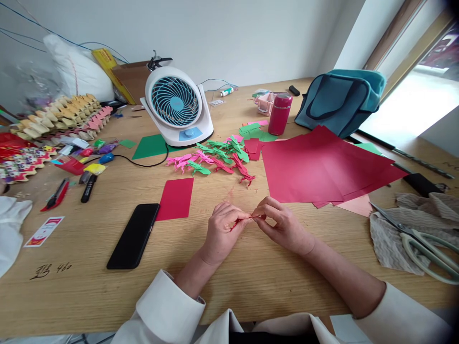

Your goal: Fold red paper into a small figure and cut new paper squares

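Close together over the middle of the table, my left hand (224, 229) and my right hand (281, 224) both pinch one thin strip of red paper (234, 224). Most of that paper is hidden behind my fingers. Beyond my hands lies a pile of small folded paper figures (215, 155) in green, pink and red. A red paper rectangle (176, 198) rests to the left, partly beside a black phone (133, 236). Large red paper sheets (322, 167) are stacked on the right, past my right hand.
A white fan (175, 105) stands behind the figures. At the back right are a red thermos (280, 113) and a blue bag (340, 102). Scissors (426, 243) lie on a cloth (387, 239) at the right. A red cutter (56, 195) and a black marker (88, 188) lie left.
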`<state>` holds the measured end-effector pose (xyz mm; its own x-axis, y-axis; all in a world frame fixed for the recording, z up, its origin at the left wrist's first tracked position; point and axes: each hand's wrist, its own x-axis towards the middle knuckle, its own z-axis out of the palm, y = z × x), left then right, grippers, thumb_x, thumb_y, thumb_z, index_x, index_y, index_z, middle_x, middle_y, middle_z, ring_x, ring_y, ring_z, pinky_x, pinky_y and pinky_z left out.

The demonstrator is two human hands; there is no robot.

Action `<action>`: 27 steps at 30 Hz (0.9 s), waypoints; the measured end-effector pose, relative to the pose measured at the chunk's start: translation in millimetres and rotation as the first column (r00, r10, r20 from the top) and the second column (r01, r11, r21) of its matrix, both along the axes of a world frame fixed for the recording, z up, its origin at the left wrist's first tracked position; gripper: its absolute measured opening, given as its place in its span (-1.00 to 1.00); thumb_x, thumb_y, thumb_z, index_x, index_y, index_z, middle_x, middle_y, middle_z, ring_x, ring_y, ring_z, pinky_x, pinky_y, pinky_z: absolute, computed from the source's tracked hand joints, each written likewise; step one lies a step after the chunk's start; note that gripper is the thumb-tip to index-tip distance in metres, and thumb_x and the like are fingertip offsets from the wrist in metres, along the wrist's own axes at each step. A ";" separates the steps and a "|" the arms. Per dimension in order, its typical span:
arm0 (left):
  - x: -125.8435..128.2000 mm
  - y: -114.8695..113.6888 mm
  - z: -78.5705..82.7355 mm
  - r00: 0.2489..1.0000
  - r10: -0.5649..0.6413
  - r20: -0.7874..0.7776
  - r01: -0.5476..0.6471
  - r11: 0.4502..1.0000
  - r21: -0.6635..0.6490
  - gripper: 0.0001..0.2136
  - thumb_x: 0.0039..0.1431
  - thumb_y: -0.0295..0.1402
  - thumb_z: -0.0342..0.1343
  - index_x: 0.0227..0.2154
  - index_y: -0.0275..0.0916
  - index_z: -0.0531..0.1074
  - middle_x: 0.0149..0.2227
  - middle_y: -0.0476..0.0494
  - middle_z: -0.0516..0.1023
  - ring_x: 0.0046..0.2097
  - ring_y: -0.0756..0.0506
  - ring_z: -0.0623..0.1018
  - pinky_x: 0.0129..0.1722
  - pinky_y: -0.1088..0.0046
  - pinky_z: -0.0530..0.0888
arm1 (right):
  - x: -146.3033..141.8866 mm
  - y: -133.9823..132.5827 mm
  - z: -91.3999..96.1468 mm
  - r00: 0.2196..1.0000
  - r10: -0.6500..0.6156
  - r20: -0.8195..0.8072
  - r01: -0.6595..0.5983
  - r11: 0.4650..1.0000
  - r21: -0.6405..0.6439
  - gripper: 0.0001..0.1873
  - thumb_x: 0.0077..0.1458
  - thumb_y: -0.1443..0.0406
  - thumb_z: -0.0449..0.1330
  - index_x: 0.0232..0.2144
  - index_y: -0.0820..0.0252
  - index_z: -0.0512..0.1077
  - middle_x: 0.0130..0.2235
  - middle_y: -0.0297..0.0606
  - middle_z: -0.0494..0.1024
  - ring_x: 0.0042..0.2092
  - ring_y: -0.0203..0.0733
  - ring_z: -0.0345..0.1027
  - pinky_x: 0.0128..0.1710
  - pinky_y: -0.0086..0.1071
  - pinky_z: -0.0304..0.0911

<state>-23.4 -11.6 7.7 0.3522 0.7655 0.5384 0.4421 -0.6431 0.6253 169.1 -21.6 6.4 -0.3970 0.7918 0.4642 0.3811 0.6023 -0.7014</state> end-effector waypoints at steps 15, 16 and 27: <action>2.1 -2.1 2.9 0.998 -0.017 -0.067 0.020 0.999 0.031 -0.87 0.24 -0.36 0.15 -0.44 -0.19 0.46 -0.43 -0.03 0.56 -0.32 -0.05 0.49 -0.07 0.28 0.37 | 0.9 -2.9 0.1 0.996 -0.016 0.085 0.014 1.000 0.022 -0.89 0.27 0.38 0.05 -0.26 0.16 0.38 -0.28 -0.18 0.40 -0.28 -0.18 0.33 -0.28 -0.30 0.27; 2.1 -2.0 3.4 0.998 -0.017 -0.064 0.019 0.999 0.026 -0.87 0.24 -0.37 0.14 -0.44 -0.20 0.45 -0.43 -0.04 0.55 -0.32 -0.06 0.48 -0.10 0.30 0.37 | 0.6 -2.8 0.5 0.998 -0.015 0.060 0.014 1.000 0.016 -0.88 0.27 0.37 0.05 -0.27 0.15 0.38 -0.29 -0.19 0.40 -0.29 -0.19 0.32 -0.29 -0.31 0.27; 4.4 -5.1 6.3 0.995 0.041 0.090 -0.025 0.985 -0.169 -0.87 0.25 -0.42 0.09 -0.43 -0.22 0.39 -0.40 -0.06 0.48 -0.29 -0.05 0.47 -0.23 0.40 0.40 | -3.6 0.3 -2.4 0.996 -0.069 -0.062 0.059 0.986 -0.158 -0.91 0.25 0.34 0.08 -0.21 0.14 0.38 -0.26 -0.22 0.42 -0.29 -0.21 0.35 -0.26 -0.31 0.30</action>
<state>-19.0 -16.7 13.9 0.2798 0.8580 0.4309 0.3959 -0.5119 0.7624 165.5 -21.3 4.0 -0.3155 0.8793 0.3568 0.3644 0.4594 -0.8101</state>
